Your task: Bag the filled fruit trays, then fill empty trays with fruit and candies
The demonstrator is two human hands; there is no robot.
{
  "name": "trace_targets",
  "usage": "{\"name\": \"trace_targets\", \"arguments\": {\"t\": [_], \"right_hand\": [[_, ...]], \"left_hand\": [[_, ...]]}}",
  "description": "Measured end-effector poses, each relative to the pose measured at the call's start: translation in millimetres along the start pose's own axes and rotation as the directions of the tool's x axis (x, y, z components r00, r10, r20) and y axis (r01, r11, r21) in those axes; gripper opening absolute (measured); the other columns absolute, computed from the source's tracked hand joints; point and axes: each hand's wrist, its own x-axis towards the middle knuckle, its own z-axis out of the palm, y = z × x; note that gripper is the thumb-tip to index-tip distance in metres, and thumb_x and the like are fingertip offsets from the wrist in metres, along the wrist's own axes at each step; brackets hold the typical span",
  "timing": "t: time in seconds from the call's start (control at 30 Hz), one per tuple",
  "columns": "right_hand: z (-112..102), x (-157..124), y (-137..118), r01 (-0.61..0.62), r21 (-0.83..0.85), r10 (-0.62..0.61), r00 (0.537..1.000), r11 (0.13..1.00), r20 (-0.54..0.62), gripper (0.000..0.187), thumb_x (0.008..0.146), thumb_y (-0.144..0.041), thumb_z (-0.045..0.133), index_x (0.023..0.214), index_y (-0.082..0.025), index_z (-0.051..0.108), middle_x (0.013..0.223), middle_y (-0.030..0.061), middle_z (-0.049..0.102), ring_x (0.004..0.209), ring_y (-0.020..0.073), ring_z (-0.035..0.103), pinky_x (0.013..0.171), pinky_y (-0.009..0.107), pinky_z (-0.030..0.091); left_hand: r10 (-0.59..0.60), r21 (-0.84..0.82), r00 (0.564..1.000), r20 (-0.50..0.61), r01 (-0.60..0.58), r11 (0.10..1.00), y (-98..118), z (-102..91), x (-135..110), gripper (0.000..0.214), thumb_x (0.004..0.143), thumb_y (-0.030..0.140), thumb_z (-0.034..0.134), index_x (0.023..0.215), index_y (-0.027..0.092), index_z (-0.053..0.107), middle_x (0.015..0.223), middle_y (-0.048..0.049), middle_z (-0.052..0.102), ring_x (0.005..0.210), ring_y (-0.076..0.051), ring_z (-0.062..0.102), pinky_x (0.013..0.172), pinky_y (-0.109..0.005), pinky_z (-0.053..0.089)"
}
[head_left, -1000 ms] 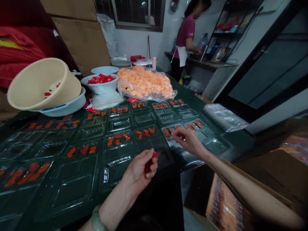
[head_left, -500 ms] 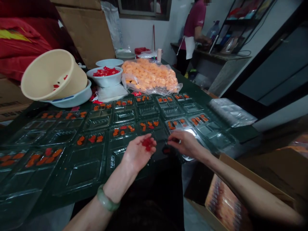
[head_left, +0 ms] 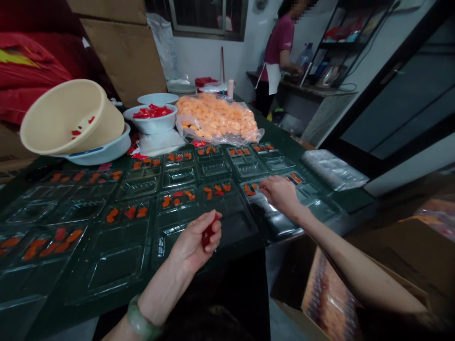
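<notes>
My left hand [head_left: 197, 239] is raised over the near edge of the table, its fingers curled round small red packets [head_left: 208, 234] that show in the palm. My right hand [head_left: 282, 196] reaches down to the upper compartments of a clear plastic tray [head_left: 277, 222]. Its fingertips are pinched together, and whatever they hold is hidden. Beside them in that tray lie orange pieces [head_left: 250, 189]. The neighbouring clear tray [head_left: 227, 215] has orange pieces and a red packet [head_left: 219, 192] in its small top compartments.
More clear trays cover the dark green table. Behind them stand a bowl of red packets [head_left: 151, 113], a bag of orange pieces [head_left: 216, 116] and a tilted cream basin [head_left: 64, 118]. Stacked clear packaging [head_left: 334, 169] lies right. An open carton [head_left: 330, 293] is below. A person [head_left: 279, 47] works at a counter.
My right hand has moved forward from beside my left hand to the tray's top compartments. My left hand has closed from an open palm round the red packets. The view has shifted slightly.
</notes>
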Motion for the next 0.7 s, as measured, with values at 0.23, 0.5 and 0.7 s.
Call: {"name": "trace_targets", "arguments": {"t": [0.23, 0.5, 0.7], "right_hand": [[18, 8, 3, 0.038, -0.014, -0.038, 0.998, 0.999, 0.044, 0.02, 0.086, -0.02, 0.046, 0.086, -0.018, 0.066, 0.084, 0.0089, 0.064, 0.087, 0.0211, 0.055, 0.073, 0.03, 0.033], [-27, -44, -58, 0.087, 0.866, -0.135, 0.991, 0.493, -0.023, 0.018, 0.081, -0.034, 0.058, 0.083, -0.017, 0.062, 0.066, -0.0009, 0.06, 0.058, 0.0104, 0.051, 0.055, 0.021, 0.039], [-22, -64, -55, 0.061, 0.877, -0.039, 0.998, 0.476, -0.049, 0.012, 0.081, -0.024, 0.054, 0.076, -0.016, 0.062, 0.064, -0.001, 0.061, 0.056, 0.0089, 0.049, 0.053, 0.02, 0.038]], "left_hand": [[-0.018, 0.028, 0.997, -0.073, 0.02, 0.999, -2, 15.8, 1, 0.003, 0.077, 0.011, 0.058, 0.08, 0.011, 0.057, 0.064, -0.0035, 0.058, 0.046, -0.007, 0.05, 0.035, -0.014, 0.029], [-0.019, 0.059, 0.998, 0.052, 0.016, 0.998, -16, 22.1, 4, 0.023, 0.065, 0.023, 0.074, 0.07, 0.013, 0.054, 0.06, 0.0015, 0.052, 0.044, -0.005, 0.045, 0.035, -0.013, 0.023], [-0.033, 0.181, 0.999, 0.016, 0.029, 0.983, -29, 28.7, 6, 0.029, 0.062, 0.028, 0.078, 0.069, 0.011, 0.056, 0.053, 0.0044, 0.045, 0.039, -0.002, 0.038, 0.034, -0.013, 0.017]]}}
